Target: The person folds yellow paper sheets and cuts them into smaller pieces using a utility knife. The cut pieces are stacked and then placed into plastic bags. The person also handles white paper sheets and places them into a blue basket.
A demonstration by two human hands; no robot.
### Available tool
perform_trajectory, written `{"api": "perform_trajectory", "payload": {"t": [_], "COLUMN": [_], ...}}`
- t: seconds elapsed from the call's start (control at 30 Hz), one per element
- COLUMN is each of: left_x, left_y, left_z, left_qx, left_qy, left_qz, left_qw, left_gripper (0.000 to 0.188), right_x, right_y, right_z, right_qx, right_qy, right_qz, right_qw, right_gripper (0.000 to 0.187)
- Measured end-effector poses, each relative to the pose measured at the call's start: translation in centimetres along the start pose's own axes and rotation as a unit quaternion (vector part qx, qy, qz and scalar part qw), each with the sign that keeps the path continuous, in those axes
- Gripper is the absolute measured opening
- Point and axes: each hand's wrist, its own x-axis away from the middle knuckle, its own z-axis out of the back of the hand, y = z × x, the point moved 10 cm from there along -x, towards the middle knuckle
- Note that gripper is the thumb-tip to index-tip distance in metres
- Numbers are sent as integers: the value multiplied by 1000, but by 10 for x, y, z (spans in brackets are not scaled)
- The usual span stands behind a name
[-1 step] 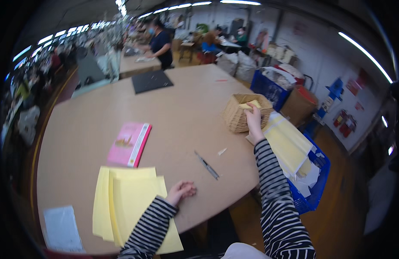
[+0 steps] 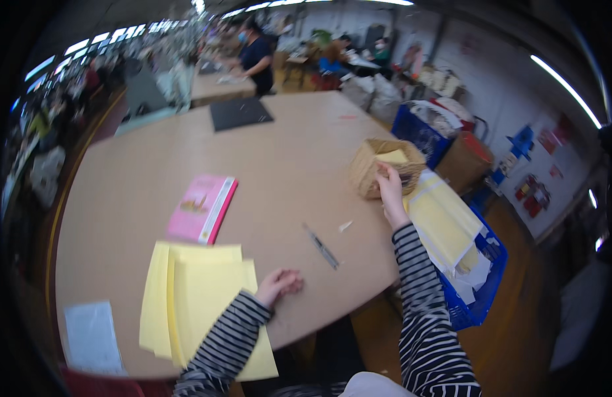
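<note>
Fisheye cam's riding on the person's head, looking down and forward over the counter (image 2: pixel 286 178), sitting fairly close to the left hand (image 2: pixel 281 286) and right hand (image 2: pixel 391 188).

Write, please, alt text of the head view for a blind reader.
A person's right hand is at a woven basket on a large table; the left hand is beside yellow sheets. A pink book and a slim tool lie nearby.

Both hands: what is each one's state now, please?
Left hand: loosely curled, nothing visibly held.
Right hand: at the woven basket; whether holding anything cannot be told.
</note>
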Motion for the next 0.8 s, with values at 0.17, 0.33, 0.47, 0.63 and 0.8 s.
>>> {"api": "perform_trajectory", "payload": {"t": [0.17, 0.33, 0.47, 0.63, 0.8], "left_x": [35, 144, 243, 257, 250], "left_y": [91, 175, 158, 116, 117], "left_z": [4, 116, 224, 276, 212], "left_qx": [-109, -370, -603, -505, -524], "left_qy": [-13, 305, 646, 557, 431], "left_qz": [-199, -372, -70, -21, -126], "left_qw": [974, 794, 463, 658, 723], "left_gripper": [36, 37, 56, 63, 54], "right_x": [220, 349, 383, 406, 416], "right_y": [-8, -31, -49, -77, -86], "right_z": [-94, -136, -147, -181, -221], "right_qx": [-168, -371, -405, -412, -420], "right_qy": [-358, -476, -516, -545, -520], "right_qz": [-200, -408, -425, -390, -375], "right_qw": [897, 685, 623, 617, 642], "right_gripper": [36, 47, 54, 58, 64]}}
